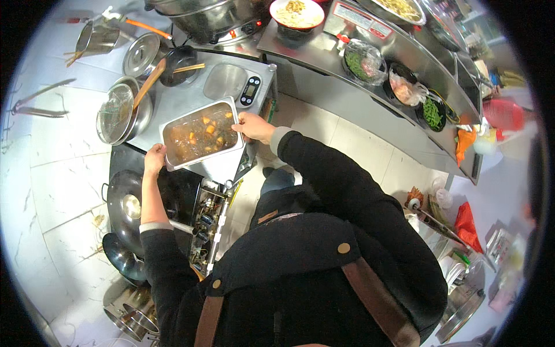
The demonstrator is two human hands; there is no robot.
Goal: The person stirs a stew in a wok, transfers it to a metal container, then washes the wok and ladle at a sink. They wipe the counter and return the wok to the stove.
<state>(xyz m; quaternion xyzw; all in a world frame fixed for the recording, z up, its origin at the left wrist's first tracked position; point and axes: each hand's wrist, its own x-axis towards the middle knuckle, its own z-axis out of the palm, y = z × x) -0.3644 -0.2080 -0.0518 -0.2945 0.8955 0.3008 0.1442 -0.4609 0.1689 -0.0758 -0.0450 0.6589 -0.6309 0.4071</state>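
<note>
A rectangular stainless-steel pan (163, 132) of brown broth is held between my two hands. Orange-yellow chunks (210, 129) float in the broth (184, 143). My left hand (155, 159) grips the pan's near left corner, thumb at the rim. My right hand (256, 127) grips the short right side. The pan is over the steel side table (160, 104); whether its base touches the tabletop I cannot tell. Just behind the pan sits a digital kitchen scale (225, 82) with a bare steel plate.
Left are a mesh strainer (113, 113) over a steel bowl and a wooden-handled utensil (149, 82). A black wok (123, 191) sits on the stove below my left forearm. Along the counter at right stand a noodle bowl (297, 15) and a bowl of green beans (432, 113).
</note>
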